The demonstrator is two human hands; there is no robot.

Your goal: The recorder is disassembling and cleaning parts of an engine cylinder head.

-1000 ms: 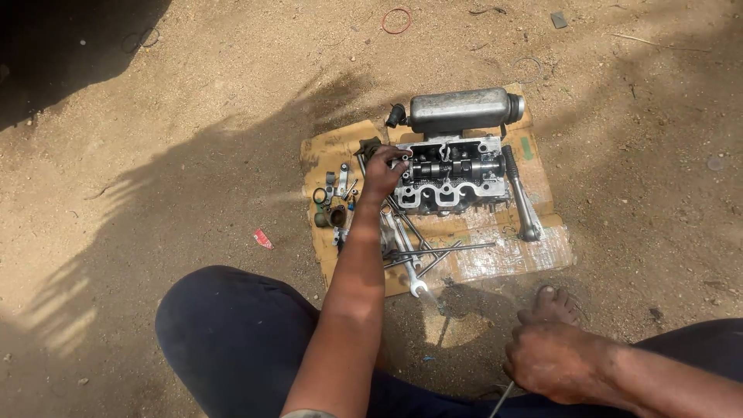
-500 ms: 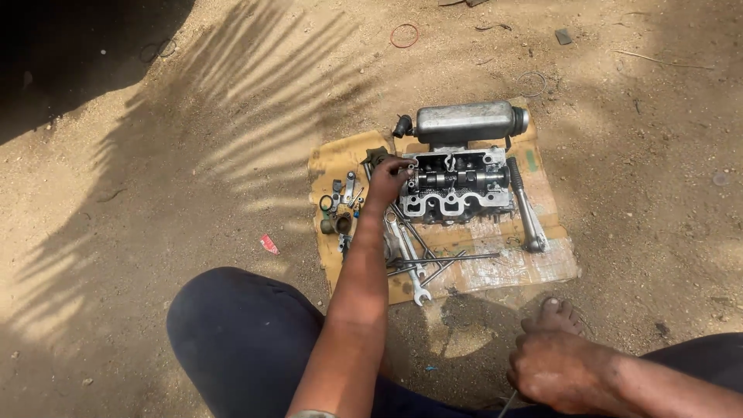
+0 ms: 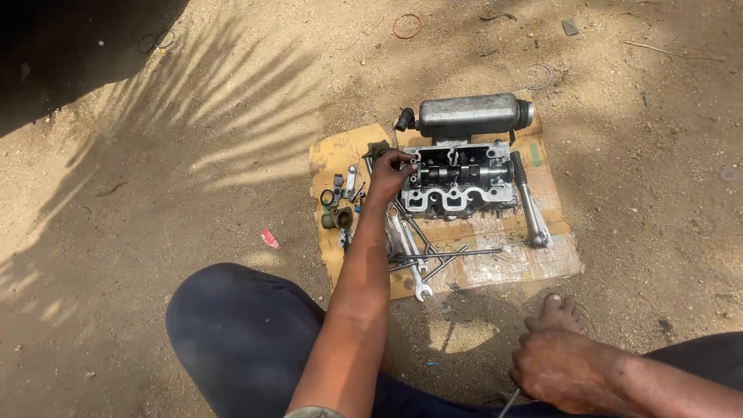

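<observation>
Head view has you sitting on the dirt with a sheet of cardboard [image 3: 534, 263] laid out as your work mat, and the cylinder head [image 3: 463, 184] sits on its upper half, just in front of the grey metal canister [image 3: 468, 114]. Your left hand [image 3: 389, 174] is reached out to the head's left end, fingers pinched down on something small right at the casting's edge; I can't tell what the piece is, it's too tiny here. Your right hand [image 3: 559, 370] is down low by your knee, its grip closed around a thin metal rod [image 3: 508, 402], only the end of which pokes out. Looks to me like you're at the fiddly stage on that left end of the head, seating or picking out a small part. The next move likely needs a steady pinch and a straight pull or push, since loose bits [image 3: 340, 197] lie just beside your wrist and the spanners [image 3: 414, 259] are crossed under your forearm. The ratchet handle [image 3: 530, 203] lies along the right side of the head.
</observation>
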